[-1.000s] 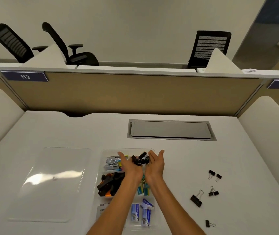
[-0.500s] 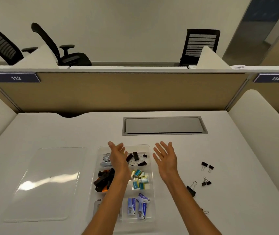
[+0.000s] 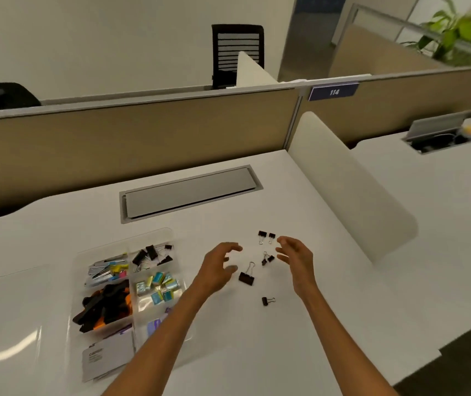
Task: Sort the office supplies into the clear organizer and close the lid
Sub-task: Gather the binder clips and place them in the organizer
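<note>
Fingers (image 3: pixel 235 248) spread; binder clips (image 3: pixel 247 278) black (wire-handled).

clear glossy plastic organizer (image 3: pixel 171 232) on a smooth matt white desk (image 3: pixel 343 281).

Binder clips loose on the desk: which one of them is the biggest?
The largest binder clip, lying beside the left hand. Its black body is clearly wider than the small clips farther back, the clips near the right hand, or the nearest clip.
</note>
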A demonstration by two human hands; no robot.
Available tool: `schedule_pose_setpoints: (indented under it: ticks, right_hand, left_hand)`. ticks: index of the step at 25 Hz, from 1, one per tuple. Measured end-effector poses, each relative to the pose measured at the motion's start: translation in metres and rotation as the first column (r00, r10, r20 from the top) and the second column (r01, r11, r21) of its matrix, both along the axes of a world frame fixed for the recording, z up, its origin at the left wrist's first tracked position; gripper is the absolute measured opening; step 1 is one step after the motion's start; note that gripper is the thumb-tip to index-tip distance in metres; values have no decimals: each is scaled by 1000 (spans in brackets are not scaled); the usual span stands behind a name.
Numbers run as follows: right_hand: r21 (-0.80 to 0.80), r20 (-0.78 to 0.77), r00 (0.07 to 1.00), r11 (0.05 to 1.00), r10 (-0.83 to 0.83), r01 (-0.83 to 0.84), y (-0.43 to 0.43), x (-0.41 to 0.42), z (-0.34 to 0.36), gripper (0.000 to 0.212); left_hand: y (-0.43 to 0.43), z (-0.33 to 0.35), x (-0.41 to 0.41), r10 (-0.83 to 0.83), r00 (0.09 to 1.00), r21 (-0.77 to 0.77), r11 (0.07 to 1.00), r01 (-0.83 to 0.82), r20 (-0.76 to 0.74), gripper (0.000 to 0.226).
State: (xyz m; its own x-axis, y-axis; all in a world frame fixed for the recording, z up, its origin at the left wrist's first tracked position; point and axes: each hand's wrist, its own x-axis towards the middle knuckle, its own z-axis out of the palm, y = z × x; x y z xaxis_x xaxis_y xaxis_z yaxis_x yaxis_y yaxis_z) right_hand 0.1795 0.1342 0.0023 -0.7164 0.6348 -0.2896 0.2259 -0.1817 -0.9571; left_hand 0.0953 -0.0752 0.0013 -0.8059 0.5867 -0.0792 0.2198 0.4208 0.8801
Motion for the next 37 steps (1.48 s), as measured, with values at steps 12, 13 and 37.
schedule_pose_setpoints:
  ticks: [12, 13, 37]
  right_hand:
    - [611, 414, 898, 685, 151, -397, -7, -9, -53, 50]
    - [621, 408, 904, 688, 126, -376, -9, -12, -54, 46]
    - [-286, 128, 989, 952, -71, 106, 40, -28, -44, 12]
  left_hand:
    - [52, -53, 36, -120, 961, -385, 923, 16, -248, 12]
    - [52, -56, 36, -85, 967, -354, 935, -6, -241, 8]
    - [80, -16, -16, 36, 306, 251, 485, -838, 951, 32]
